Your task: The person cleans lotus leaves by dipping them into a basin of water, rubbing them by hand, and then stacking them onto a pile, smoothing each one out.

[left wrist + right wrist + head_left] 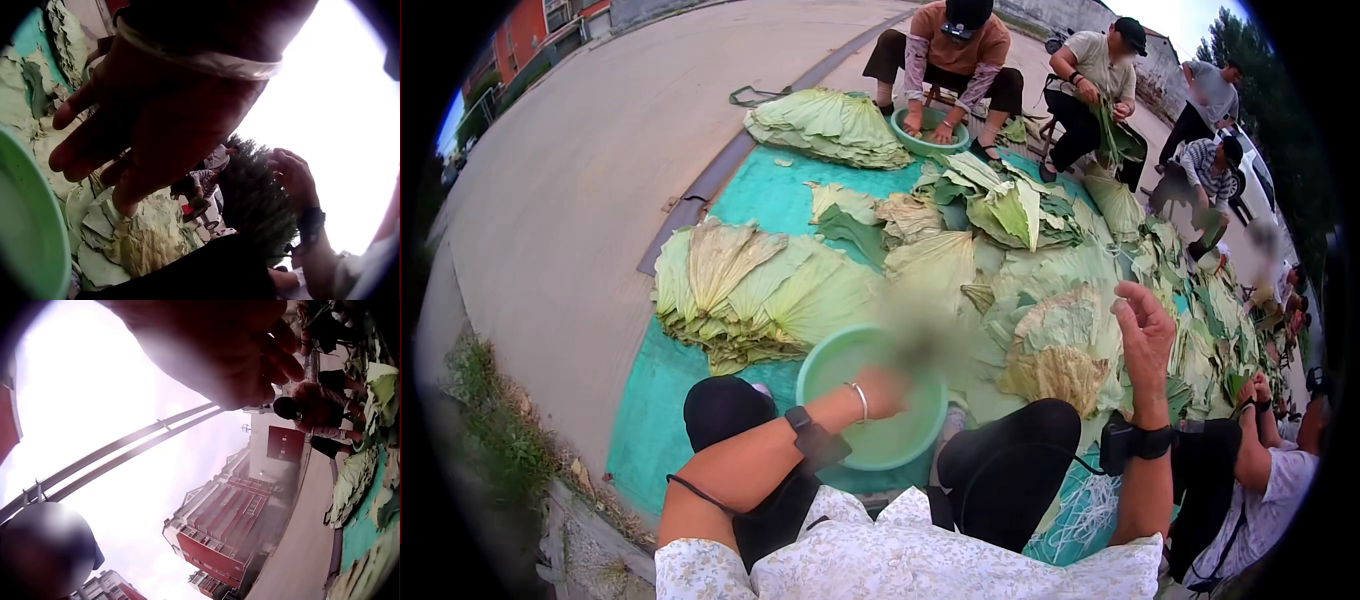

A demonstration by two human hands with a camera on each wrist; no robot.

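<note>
My left hand (882,391) reaches over a pale green basin (900,448) of cloudy liquid between my knees; a blurred patch covers its fingertips in the head view. The left wrist view shows this hand (169,119) with fingers spread and nothing in them, the basin (31,231) beside it. My right hand (1145,335) is raised on the right, its fingers loosely bent and holding nothing. Beneath it lie broad dried leaves (1055,355), some browned. Left of the basin, a fanned pile of large pale leaves (775,290) rests on a green sheet (650,430).
Across the sheet, a person (960,60) has both hands in another basin (930,140), beside a leaf stack (825,128). Another person (1105,80) handles leaves, with several more people along the right. White strings (1085,515) lie by my right knee.
</note>
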